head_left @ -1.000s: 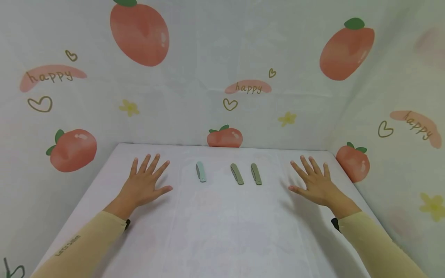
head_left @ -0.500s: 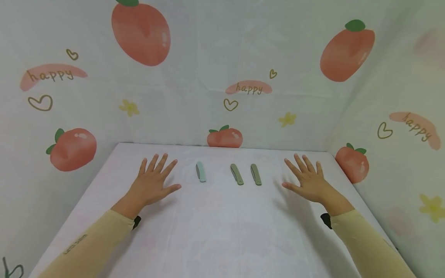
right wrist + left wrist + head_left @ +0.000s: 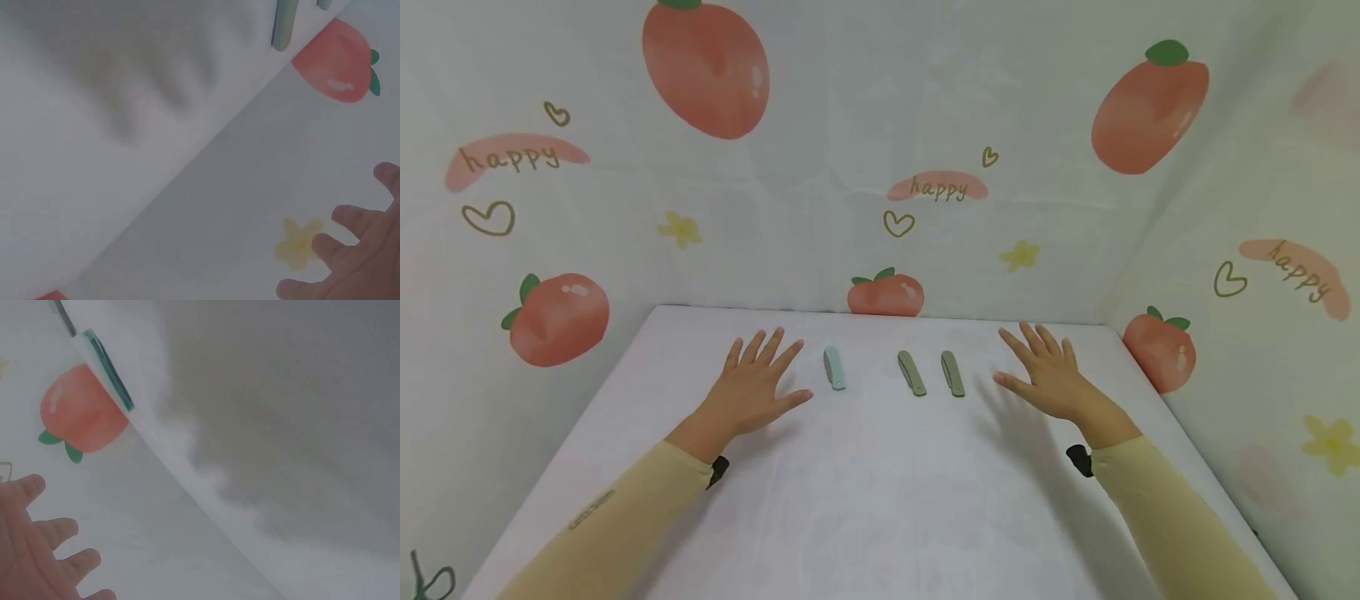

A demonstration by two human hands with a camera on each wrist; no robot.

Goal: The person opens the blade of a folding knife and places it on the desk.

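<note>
Ok so, nothing's being gripped here. The left hand (image 3: 752,387) is splayed, fingers straight and thumb stuck out toward the middle, and that's pretty much mirrored by the right hand (image 3: 1052,383). No object is touched by either. Going by the soft shadows thrown underneath, both are probably held above the table (image 3: 880,483) rather than pressed onto it, maybe with the spread meant to leave everything between them unobstructed.

The pale teal folding tool (image 3: 837,368) is placed just beside the left hand, off the thumb side. The left olive folding tool (image 3: 910,372) and right olive folding tool (image 3: 952,373) are set close together but apart, the second being nearer the right hand. All three are laid in a row, slanted roughly alike, likely spaced so each can be picked up without its neighbour being bumped. Exactly what they are can't be pinned down.

Further out, both arms are covered by tan sleeves (image 3: 617,525), and the table's backed by a fruit-printed cloth (image 3: 805,250).
</note>
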